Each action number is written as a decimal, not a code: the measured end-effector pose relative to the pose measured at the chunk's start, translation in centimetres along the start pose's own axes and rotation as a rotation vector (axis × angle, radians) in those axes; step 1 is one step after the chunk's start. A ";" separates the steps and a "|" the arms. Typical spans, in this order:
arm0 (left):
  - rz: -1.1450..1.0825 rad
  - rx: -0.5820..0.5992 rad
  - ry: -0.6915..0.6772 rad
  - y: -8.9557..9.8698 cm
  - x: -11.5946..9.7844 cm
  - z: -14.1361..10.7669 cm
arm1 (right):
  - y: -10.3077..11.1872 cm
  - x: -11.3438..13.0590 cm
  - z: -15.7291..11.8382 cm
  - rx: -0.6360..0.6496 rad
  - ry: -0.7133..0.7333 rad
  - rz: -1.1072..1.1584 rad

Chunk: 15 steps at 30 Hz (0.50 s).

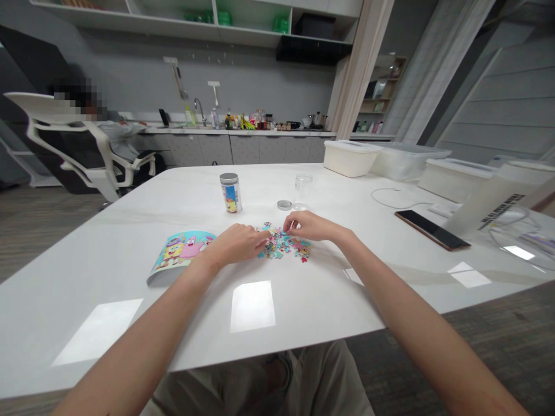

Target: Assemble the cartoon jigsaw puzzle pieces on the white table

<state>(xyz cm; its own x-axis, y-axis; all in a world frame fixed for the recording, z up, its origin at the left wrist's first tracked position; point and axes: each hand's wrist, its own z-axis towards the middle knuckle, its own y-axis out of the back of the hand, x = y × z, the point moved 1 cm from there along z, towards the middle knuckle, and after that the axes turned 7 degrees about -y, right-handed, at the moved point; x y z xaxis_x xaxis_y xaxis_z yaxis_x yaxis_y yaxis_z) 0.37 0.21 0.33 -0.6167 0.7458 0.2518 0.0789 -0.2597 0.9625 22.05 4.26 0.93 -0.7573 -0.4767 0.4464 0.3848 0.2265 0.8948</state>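
I had the left hand (pixel 243 240) at the left edge of the heap of small multicoloured puzzle pieces (pixel 281 248) on the glossy white table (pixel 316 306), forefinger extended onto it; whether it pinched anything, I couldn't tell. My right hand (pixel 309 225) arched over the heap's far side, fingers bent towards the thumb, their grip unclear. Left of the heap curled a turquoise cartoon sheet (pixel 187 247); beyond the heap lay a round silver metal lid (pixel 284 204).
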 end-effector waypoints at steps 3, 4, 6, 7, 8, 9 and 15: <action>0.017 0.027 -0.018 -0.1 -0.2 0.1 | 0.5 -0.4 -0.3 -0.009 -0.022 -0.133; 0.021 0.036 -0.023 -0.1 -0.2 0.2 | 0.7 -0.5 -0.5 0.008 -0.034 -0.174; 0.015 0.045 -0.024 -0.1 -0.2 0.2 | 1.3 -0.6 -0.9 0.062 -0.059 -0.223; 0.007 0.044 -0.022 -0.1 -0.2 0.1 | 1.5 -0.6 -1.1 0.100 -0.063 -0.216; -0.001 0.043 -0.019 -0.1 -0.2 0.1 | 1.7 -0.7 -1.3 0.150 -0.066 -0.190; -0.007 0.043 -0.019 -0.1 -0.2 0.1 | 1.8 -0.7 -1.5 0.202 -0.068 -0.158; 0.012 0.070 -0.012 0.2 -0.5 0.2 | 1.7 -0.7 -1.6 0.277 -0.085 -0.098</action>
<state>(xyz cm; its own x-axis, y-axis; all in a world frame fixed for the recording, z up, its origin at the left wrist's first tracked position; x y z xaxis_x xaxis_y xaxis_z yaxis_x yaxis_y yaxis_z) 0.80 -0.08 0.39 -0.6057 0.7507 0.2637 0.1411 -0.2248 0.9641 24.10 3.66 2.13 -0.8297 -0.4372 0.3469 0.1584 0.4116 0.8975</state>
